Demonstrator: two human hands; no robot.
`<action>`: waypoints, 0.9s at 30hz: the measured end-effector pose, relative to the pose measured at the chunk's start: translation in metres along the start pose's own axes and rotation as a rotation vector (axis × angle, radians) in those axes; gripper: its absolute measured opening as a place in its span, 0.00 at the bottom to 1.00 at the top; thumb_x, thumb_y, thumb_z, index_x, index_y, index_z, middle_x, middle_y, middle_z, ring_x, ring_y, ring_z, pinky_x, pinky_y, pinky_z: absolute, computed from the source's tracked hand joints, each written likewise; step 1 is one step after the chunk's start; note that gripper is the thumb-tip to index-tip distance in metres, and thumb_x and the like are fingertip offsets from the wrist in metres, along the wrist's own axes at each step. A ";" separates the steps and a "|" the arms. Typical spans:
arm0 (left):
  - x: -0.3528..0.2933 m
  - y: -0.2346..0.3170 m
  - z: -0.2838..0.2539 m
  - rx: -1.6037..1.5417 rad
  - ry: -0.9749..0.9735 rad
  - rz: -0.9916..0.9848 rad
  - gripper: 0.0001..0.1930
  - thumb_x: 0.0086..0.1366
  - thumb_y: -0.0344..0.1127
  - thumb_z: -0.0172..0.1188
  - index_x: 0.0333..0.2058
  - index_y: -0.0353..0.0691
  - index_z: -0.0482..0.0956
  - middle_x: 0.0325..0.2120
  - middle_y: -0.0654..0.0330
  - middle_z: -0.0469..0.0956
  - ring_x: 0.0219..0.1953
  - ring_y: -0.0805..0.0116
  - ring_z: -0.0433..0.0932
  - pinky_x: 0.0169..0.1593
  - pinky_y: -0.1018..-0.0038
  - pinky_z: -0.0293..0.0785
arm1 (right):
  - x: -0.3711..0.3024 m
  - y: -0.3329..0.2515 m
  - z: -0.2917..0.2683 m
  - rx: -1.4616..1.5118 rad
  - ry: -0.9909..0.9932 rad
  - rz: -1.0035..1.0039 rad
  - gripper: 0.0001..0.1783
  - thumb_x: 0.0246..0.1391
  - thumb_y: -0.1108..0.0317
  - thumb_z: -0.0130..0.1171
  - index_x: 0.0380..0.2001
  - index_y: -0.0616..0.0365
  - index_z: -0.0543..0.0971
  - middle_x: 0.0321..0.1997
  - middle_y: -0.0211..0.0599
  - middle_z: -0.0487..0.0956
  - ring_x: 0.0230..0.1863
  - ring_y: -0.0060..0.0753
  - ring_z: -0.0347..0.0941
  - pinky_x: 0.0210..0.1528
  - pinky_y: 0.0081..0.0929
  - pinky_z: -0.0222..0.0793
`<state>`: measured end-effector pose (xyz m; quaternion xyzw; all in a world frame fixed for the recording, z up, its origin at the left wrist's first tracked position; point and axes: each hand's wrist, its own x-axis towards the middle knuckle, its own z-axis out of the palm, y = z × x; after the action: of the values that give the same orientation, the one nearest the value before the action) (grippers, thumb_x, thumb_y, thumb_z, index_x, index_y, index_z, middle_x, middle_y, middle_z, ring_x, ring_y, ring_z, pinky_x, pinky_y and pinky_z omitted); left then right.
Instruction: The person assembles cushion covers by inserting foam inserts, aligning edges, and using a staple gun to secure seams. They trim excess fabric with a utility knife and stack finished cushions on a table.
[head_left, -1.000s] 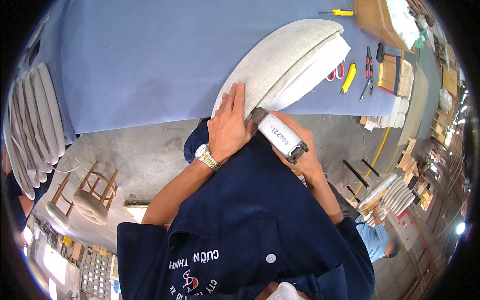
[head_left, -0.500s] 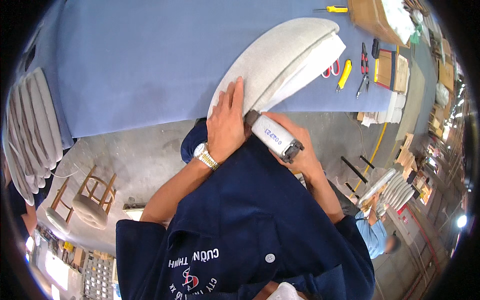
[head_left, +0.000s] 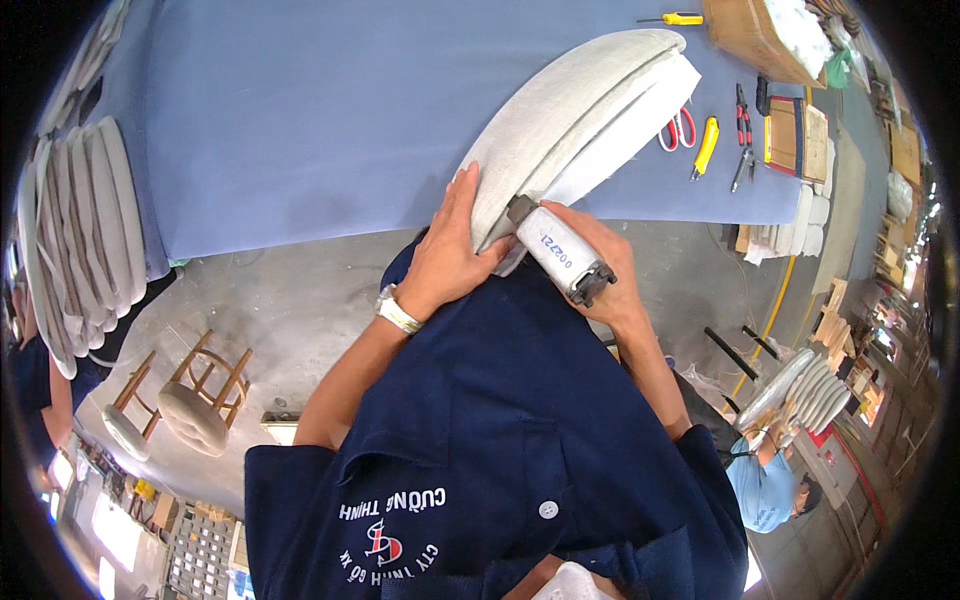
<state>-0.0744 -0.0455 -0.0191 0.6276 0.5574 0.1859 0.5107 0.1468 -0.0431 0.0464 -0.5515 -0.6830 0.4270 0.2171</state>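
Grey upholstered cushion (head_left: pixel 560 115), overhanging the near edge of the blue-covered worktable (head_left: pixel 300 130): probably light, soft padding over a stiffer base, best held by the rim. Left hand (head_left: pixel 452 262), thumb opposing fingers, clasps its near end; right hand (head_left: pixel 612 268) wraps a staple gun (head_left: pixel 556 250), nose at the cushion.

A furniture workshop: a broad blue-topped worktable (head_left: pixel 300 120) across the top, a grey-and-black handheld tool (head_left: pixel 557 247) at centre, stacked grey fabric-covered pads (head_left: pixel 95 230) at left, padded wooden stools (head_left: pixel 193 416) at lower left.
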 end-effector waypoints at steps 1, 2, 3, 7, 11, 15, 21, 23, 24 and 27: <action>-0.001 0.007 -0.002 0.050 0.006 -0.027 0.52 0.61 0.38 0.69 0.75 0.34 0.44 0.73 0.36 0.53 0.75 0.41 0.53 0.74 0.57 0.56 | -0.003 0.001 0.002 0.002 0.010 -0.003 0.35 0.44 0.66 0.69 0.60 0.57 0.77 0.53 0.50 0.83 0.53 0.51 0.82 0.54 0.38 0.77; -0.001 0.011 -0.003 0.100 0.012 -0.054 0.51 0.61 0.37 0.68 0.75 0.35 0.44 0.73 0.36 0.53 0.75 0.41 0.55 0.74 0.57 0.58 | -0.005 0.002 0.004 0.003 0.022 -0.006 0.36 0.44 0.66 0.69 0.61 0.58 0.77 0.53 0.50 0.83 0.52 0.52 0.82 0.54 0.38 0.77; -0.002 0.013 -0.003 0.140 0.018 -0.048 0.50 0.61 0.36 0.67 0.75 0.35 0.44 0.73 0.36 0.53 0.74 0.40 0.56 0.72 0.57 0.61 | -0.007 0.004 0.004 0.013 0.026 -0.019 0.36 0.44 0.65 0.69 0.61 0.58 0.77 0.53 0.50 0.83 0.52 0.52 0.82 0.54 0.38 0.77; -0.002 0.019 -0.004 0.240 0.025 -0.021 0.49 0.62 0.33 0.64 0.75 0.37 0.43 0.73 0.36 0.53 0.71 0.39 0.62 0.66 0.55 0.71 | -0.013 0.008 0.004 0.022 0.032 -0.041 0.34 0.46 0.67 0.69 0.60 0.59 0.78 0.55 0.49 0.83 0.54 0.51 0.82 0.56 0.37 0.77; -0.001 0.024 -0.008 0.274 0.016 -0.023 0.49 0.62 0.32 0.63 0.76 0.41 0.43 0.73 0.37 0.52 0.69 0.39 0.65 0.59 0.55 0.78 | -0.012 0.012 0.007 0.069 0.016 -0.042 0.33 0.46 0.68 0.69 0.60 0.60 0.78 0.56 0.48 0.83 0.56 0.50 0.81 0.58 0.37 0.76; 0.000 0.028 -0.013 0.267 -0.049 -0.074 0.50 0.61 0.30 0.63 0.76 0.44 0.42 0.74 0.38 0.49 0.67 0.38 0.67 0.56 0.54 0.80 | -0.007 0.011 0.006 0.135 -0.010 -0.026 0.35 0.46 0.65 0.69 0.61 0.59 0.77 0.56 0.49 0.83 0.54 0.47 0.82 0.56 0.36 0.76; 0.001 0.026 -0.008 0.318 -0.035 -0.045 0.51 0.61 0.29 0.63 0.76 0.45 0.41 0.75 0.38 0.47 0.67 0.35 0.67 0.55 0.54 0.80 | 0.000 -0.012 0.000 0.137 -0.097 0.196 0.36 0.45 0.66 0.69 0.61 0.56 0.77 0.56 0.49 0.82 0.54 0.49 0.82 0.56 0.36 0.75; 0.001 0.023 -0.006 0.305 -0.007 -0.029 0.51 0.61 0.29 0.63 0.76 0.45 0.40 0.74 0.38 0.48 0.67 0.35 0.66 0.55 0.54 0.80 | -0.001 -0.007 0.001 0.116 -0.097 0.154 0.36 0.45 0.65 0.70 0.62 0.54 0.77 0.56 0.49 0.82 0.54 0.50 0.82 0.57 0.36 0.75; 0.000 0.024 -0.006 0.301 -0.001 -0.023 0.51 0.61 0.29 0.63 0.76 0.45 0.40 0.74 0.38 0.48 0.67 0.35 0.66 0.55 0.54 0.80 | -0.004 -0.004 0.003 0.106 -0.074 0.121 0.36 0.45 0.65 0.70 0.62 0.55 0.77 0.56 0.49 0.82 0.54 0.50 0.82 0.56 0.36 0.75; -0.002 0.023 -0.004 0.289 0.020 -0.015 0.51 0.61 0.29 0.64 0.76 0.43 0.40 0.74 0.37 0.49 0.68 0.35 0.65 0.55 0.54 0.80 | -0.011 0.004 0.006 0.080 -0.024 0.045 0.35 0.46 0.66 0.69 0.61 0.57 0.77 0.56 0.49 0.82 0.55 0.50 0.82 0.57 0.37 0.76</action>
<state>-0.0659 -0.0422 0.0027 0.6884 0.5883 0.1061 0.4108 0.1476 -0.0551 0.0419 -0.5525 -0.6554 0.4652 0.2209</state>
